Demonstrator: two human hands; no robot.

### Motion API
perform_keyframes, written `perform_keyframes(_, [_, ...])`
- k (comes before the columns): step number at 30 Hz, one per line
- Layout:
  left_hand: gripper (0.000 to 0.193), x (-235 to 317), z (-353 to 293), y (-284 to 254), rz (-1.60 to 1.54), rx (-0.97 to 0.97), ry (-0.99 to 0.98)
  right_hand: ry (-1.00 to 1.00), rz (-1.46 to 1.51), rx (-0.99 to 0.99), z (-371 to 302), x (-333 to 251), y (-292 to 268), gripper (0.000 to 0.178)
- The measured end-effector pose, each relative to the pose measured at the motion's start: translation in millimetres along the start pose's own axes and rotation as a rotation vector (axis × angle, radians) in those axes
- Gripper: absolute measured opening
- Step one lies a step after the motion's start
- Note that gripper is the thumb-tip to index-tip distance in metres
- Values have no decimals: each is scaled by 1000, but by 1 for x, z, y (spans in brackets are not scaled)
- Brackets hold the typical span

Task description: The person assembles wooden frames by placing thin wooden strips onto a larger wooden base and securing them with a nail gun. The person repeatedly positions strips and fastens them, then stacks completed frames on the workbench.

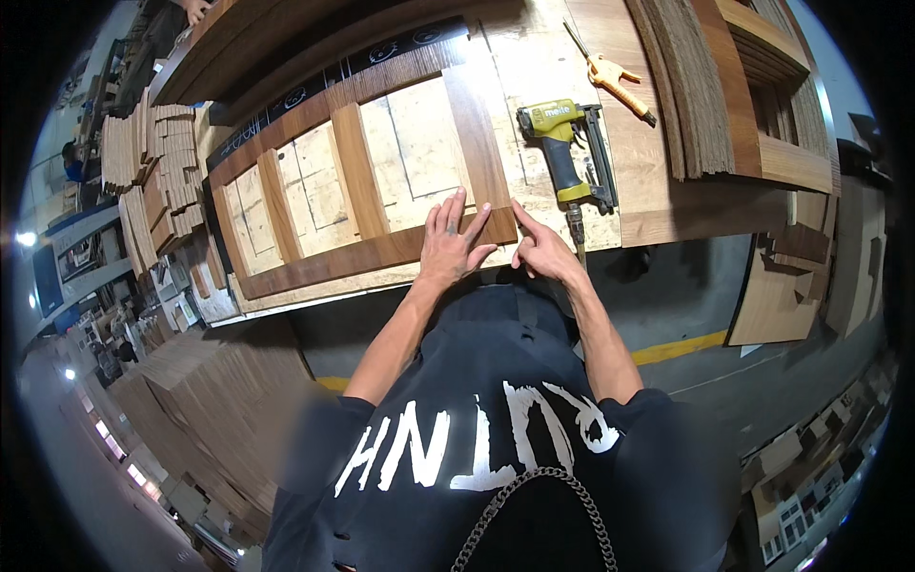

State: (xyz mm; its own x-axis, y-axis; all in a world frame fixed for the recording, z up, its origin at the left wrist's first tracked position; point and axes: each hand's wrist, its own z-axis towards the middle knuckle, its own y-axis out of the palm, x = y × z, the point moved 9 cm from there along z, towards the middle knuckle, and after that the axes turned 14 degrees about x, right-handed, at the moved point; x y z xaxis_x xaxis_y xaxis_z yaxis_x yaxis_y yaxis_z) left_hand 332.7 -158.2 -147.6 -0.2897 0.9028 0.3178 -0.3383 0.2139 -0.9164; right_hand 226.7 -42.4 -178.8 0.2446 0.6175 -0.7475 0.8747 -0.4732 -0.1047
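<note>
A brown wooden frame (353, 250) with several crosspieces lies on the pale worktop (419, 133). My left hand (452, 246) rests on the frame's near rail, close to its right corner, fingers spread and flat. At that same corner, my right hand (551, 252) touches the frame's right edge with its stretched index finger. Its other fingers are curled, and I see nothing held in them. Beyond my right hand lies a yellow-green and black nail gun (562, 157), its air fitting pointing towards me. An orange air blow gun (618, 84) lies farther off to the right.
A black strip with white drawings (381, 52) runs along the frame's far side. Stacked wooden panels (681, 86) stand at the right of the worktop. Piles of wood pieces (157, 162) sit at the left. A large board stack (210, 400) stands on the floor.
</note>
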Motion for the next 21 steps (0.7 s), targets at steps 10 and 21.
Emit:
perform_keyframes(10, [75,-4,-3,5,21,-52,-17,54,55,-101,5,5,-2,85])
perform_keyframes(21, [73,-7,-7,10,9,-70,-49,58,78,-149,4,4,-5,83])
